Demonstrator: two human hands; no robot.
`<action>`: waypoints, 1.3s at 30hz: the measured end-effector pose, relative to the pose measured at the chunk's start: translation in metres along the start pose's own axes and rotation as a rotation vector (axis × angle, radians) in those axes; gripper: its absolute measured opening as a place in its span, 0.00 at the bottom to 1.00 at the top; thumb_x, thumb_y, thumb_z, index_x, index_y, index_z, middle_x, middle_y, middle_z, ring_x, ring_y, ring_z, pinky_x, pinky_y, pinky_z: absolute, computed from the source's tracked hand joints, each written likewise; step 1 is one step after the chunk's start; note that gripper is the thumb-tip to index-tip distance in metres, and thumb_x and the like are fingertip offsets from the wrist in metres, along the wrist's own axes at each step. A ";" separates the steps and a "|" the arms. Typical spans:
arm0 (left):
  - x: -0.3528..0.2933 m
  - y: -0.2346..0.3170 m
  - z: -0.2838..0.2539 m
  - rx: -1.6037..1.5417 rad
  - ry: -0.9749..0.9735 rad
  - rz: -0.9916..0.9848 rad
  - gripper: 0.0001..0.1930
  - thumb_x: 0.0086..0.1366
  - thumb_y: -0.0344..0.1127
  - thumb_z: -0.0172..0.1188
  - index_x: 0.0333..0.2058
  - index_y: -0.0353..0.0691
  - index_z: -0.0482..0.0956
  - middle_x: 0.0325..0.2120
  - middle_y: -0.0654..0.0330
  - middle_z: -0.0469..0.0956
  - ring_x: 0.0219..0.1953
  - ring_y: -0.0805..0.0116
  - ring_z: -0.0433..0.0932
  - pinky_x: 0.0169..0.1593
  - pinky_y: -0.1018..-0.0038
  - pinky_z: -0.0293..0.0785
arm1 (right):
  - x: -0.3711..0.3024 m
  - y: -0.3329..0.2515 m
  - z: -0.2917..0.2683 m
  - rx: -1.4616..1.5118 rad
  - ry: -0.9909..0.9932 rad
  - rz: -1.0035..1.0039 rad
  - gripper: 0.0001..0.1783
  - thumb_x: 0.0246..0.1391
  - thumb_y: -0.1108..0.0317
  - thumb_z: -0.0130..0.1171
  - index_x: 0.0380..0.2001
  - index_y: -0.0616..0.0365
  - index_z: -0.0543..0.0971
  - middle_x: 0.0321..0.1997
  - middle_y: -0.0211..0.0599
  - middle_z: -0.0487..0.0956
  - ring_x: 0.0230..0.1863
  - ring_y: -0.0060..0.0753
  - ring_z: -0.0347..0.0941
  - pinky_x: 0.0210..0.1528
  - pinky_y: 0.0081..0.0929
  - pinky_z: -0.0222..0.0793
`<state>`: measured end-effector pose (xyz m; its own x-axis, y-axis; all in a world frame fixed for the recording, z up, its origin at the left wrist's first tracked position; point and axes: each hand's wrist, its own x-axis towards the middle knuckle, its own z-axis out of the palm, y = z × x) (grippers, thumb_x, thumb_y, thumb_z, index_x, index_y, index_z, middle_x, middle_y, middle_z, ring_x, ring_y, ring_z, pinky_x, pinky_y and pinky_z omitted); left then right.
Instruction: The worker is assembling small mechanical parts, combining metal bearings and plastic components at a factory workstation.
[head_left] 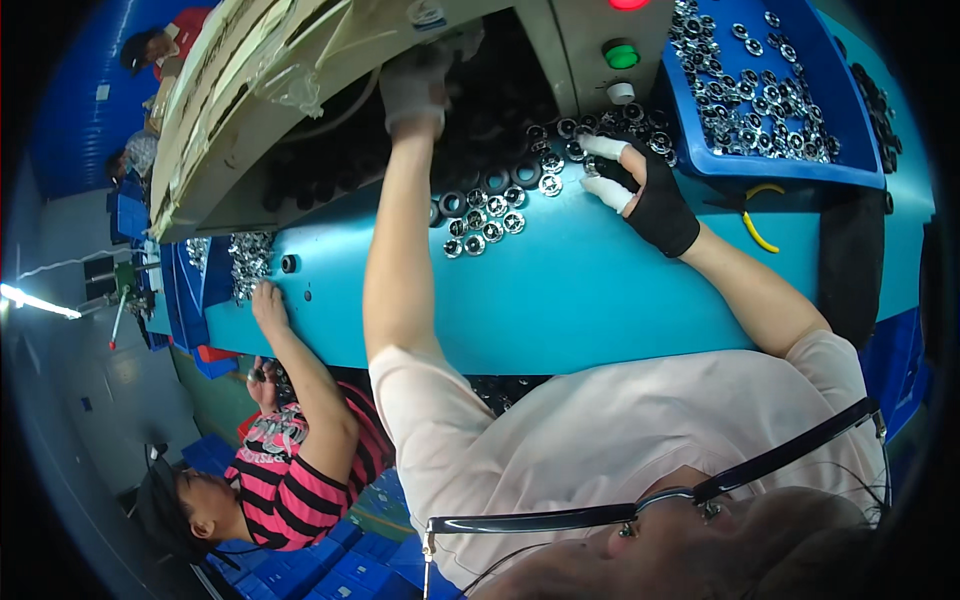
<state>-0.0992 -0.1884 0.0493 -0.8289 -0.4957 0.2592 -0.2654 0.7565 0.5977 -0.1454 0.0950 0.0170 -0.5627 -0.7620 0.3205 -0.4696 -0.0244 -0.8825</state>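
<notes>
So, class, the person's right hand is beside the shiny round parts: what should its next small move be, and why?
Probably the right hand should ease slightly left toward the nearest shiny round part: that part lies on the teal table just beyond its white-covered fingertips, whereas the left hand is inside the machine, too blurred to judge its grip.

I can't make out one word or number from here. On the machine (pixel 335 40), high on its pale cover, sits a small blue-and-white sticker (pixel 427 13), its print too fine for me. Down to the left of the machine, a co-worker's striped shirt (pixel 318 492) carries pale lettering (pixel 275 430), best left uncopied. Further left of the machine, a white patch (pixel 102 92) on the blue wall (pixel 75 140) is too distant to read.
</notes>
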 end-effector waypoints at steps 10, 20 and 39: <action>-0.155 0.083 0.017 -1.070 -0.101 -0.528 0.23 0.63 0.26 0.51 0.56 0.28 0.60 0.46 0.48 0.71 0.32 0.65 0.78 0.38 0.75 0.78 | -0.002 0.002 0.006 0.053 -0.085 -0.164 0.21 0.45 0.75 0.59 0.46 0.62 0.73 0.40 0.44 0.76 0.41 0.38 0.73 0.44 0.27 0.68; -0.168 0.086 0.023 -1.032 -0.039 -0.475 0.25 0.59 0.23 0.54 0.56 0.28 0.60 0.43 0.50 0.71 0.34 0.67 0.77 0.40 0.75 0.78 | 0.000 0.005 0.010 0.042 -0.076 -0.207 0.20 0.46 0.73 0.60 0.45 0.59 0.74 0.34 0.40 0.73 0.34 0.35 0.70 0.37 0.27 0.66; -0.174 0.075 0.036 -1.323 -0.178 -0.671 0.23 0.67 0.49 0.44 0.40 0.30 0.69 0.25 0.49 0.76 0.22 0.64 0.77 0.25 0.76 0.77 | -0.007 -0.010 0.012 0.257 -0.046 -0.044 0.20 0.47 0.75 0.59 0.47 0.63 0.73 0.43 0.44 0.76 0.44 0.33 0.74 0.48 0.26 0.68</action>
<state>0.0076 -0.0300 0.0222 -0.8101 -0.4543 -0.3706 -0.0654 -0.5582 0.8271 -0.1286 0.0925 0.0191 -0.5115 -0.7850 0.3494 -0.3016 -0.2167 -0.9285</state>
